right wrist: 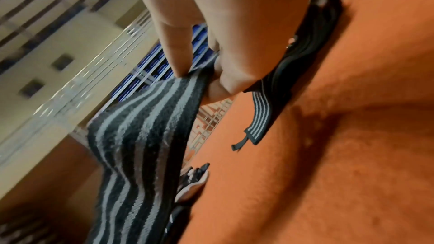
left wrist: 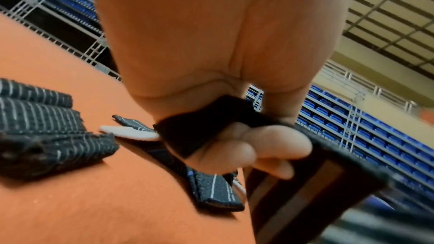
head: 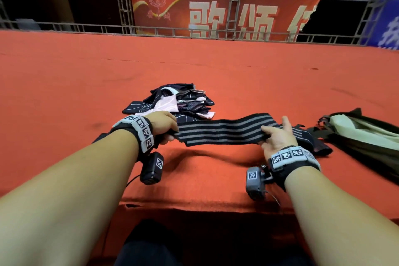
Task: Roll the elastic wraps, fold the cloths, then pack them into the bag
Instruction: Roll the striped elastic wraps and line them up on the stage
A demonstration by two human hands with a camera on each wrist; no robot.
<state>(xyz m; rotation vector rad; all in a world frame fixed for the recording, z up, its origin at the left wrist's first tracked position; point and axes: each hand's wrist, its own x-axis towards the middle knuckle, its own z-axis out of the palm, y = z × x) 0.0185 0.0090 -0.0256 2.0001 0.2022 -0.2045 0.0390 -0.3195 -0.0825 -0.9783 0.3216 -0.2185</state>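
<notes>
Now stretching a black grey-striped elastic wrap (head: 220,130) above the worktop's near edge, left hand (head: 160,124) and right hand (head: 278,136) each gripping it; next, probably rolling from one end.

Desk (head: 216,62) covered in orange-red felt, front edge dropping off toward the viewer. Lying on it — a loose heap of dark striped and pale pink cloths (head: 172,101) mid-surface; an olive-and-black bag (head: 367,136) on its side at right, well apart from the heap.
</notes>
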